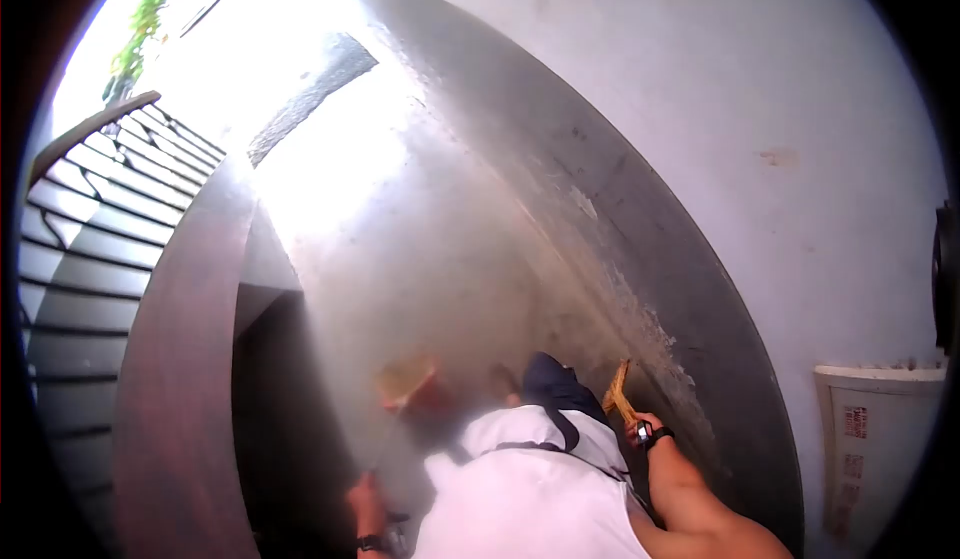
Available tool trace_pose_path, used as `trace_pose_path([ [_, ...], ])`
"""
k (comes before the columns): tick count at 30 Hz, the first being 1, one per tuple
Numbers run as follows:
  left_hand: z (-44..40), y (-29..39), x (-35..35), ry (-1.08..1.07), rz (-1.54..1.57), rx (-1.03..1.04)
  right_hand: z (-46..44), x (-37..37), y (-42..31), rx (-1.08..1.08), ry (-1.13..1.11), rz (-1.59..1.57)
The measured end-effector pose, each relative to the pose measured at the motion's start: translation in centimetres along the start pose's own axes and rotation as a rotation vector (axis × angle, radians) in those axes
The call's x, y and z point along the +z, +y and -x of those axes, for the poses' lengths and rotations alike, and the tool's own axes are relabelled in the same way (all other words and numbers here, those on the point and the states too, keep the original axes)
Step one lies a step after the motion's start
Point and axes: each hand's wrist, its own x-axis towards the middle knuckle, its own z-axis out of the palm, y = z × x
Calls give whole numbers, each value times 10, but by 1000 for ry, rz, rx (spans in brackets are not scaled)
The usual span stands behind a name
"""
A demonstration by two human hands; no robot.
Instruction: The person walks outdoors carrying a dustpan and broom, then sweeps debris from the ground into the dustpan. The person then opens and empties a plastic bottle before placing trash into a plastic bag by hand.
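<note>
My left hand (pixel 366 504), with a dark wristband, is low at the left of my body. Its fingers are closed round what looks like the thin handle of a reddish dustpan (pixel 412 387), which is blurred and near the floor ahead. On the other side, beside the wall, my right hand (pixel 640 429) wears a dark watch and grips a yellow-brown hand broom (pixel 617 391). The broom's outline is bent, and its tip is close to the foot of the wall. My white top (pixel 530 489) hides part of the floor below me.
A grey floor (pixel 430 259) runs ahead to a bright opening. Along the right stands a wall with a dark grey lower band (pixel 600 169). To the left are a reddish-brown ledge (pixel 180 359), a dark drop and a metal railing (pixel 100 249). A whitish bin-like container (pixel 870 449) stands at the far right.
</note>
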Motion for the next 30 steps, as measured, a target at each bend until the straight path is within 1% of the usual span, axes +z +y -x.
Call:
trace_pose_path([
  [1,-19,21,4,7,-16,31,-14,12,0,46,-28,-132],
  [2,-45,37,3,82,-116,-39,-36,26,12,-362,-19,87],
  [3,-61,56,5,67,-77,-61,-67,33,10,-435,-105,-159],
  [5,-87,102,6,43,1,-105,-89,87,2,-334,-165,-280],
  [6,-106,127,8,16,9,-149,-87,129,-6,-260,-168,-277],
  [7,-126,147,13,24,-27,-145,-86,164,-13,-186,-174,-269],
  [8,-144,166,18,33,-60,-142,-132,181,-25,-282,-209,-431],
  [9,-161,187,20,45,-93,-138,-125,232,-32,-253,-230,-461],
  [11,-188,223,24,-9,-103,-7,-171,301,-60,-340,-48,-449],
  [12,-207,248,35,-44,-107,66,-180,343,-80,-322,-210,-97],
  [13,-224,283,47,106,-160,-173,-189,373,-93,-300,-354,252],
  [14,-238,310,47,69,-95,-144,-212,415,-95,-481,-167,310],
  [15,-251,333,45,35,-19,-124,-238,459,-105,-423,-38,105],
  [16,-266,359,50,61,-68,-132,-284,481,-124,-490,34,217],
  [17,-278,386,56,89,-108,-145,-286,530,-139,-306,-54,72],
  [18,-292,412,57,90,-110,-186,-345,545,-161,-519,24,478],
  [19,-308,431,55,99,-110,-206,-317,614,-161,-431,-37,355],
  [21,-329,473,58,131,-113,-185,-301,720,-173,-361,-139,416],
  [22,-344,491,59,136,-83,-166,-318,759,-181,-471,-111,561],
  [25,-391,547,57,128,-37,-103,-353,871,-203,-411,-49,473],
  [27,-421,586,59,96,-45,-57,-367,934,-213,-417,-36,434],
  [28,-436,606,62,81,-80,-44,-354,966,-211,-469,-54,435],
  [29,-453,628,67,63,-116,-29,-350,991,-214,-432,-82,370],
  [30,-479,652,74,29,-151,-3,-358,1006,-216,-484,-97,470],
])
